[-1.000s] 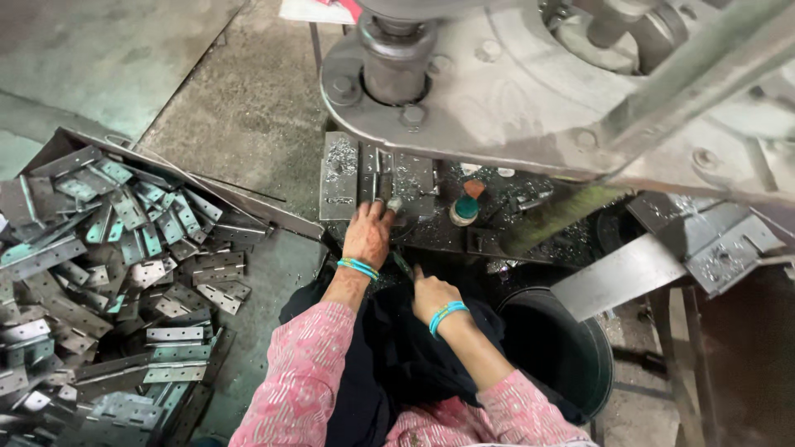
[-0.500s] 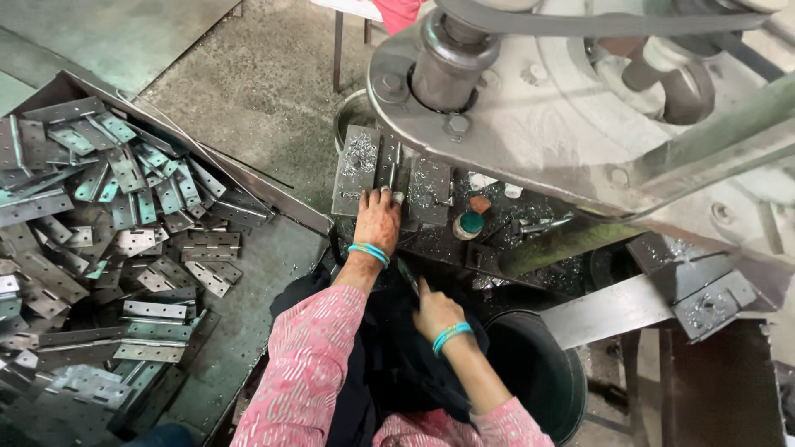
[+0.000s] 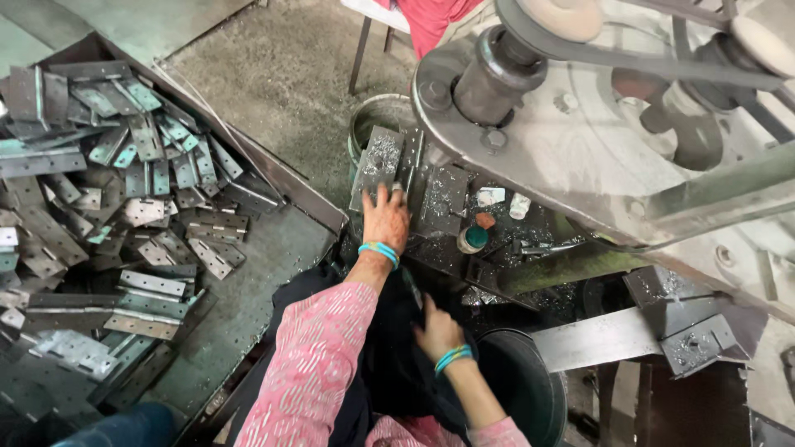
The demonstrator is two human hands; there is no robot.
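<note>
Flat grey metal plates [image 3: 383,157], dusted with bright shavings, lie on the machine's dark surface [image 3: 497,248]; the left hand [image 3: 386,217] has slid forward onto them, fingers spread flat. The right hand [image 3: 436,329] stays low at the lap, its grip hidden. Stamped steel hinges [image 3: 124,190] fill the tray alongside.

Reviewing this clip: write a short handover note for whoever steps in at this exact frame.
Left hand: flat on the press bed, fingers on a hinge plate; open, gripping nothing.
Right hand: in the lap on dark cloth, by the black bucket; its grip is hidden.
Hinges: piled in the tray at left.
Done: one plate lies on the bed.
Left: the pile remains.
</note>
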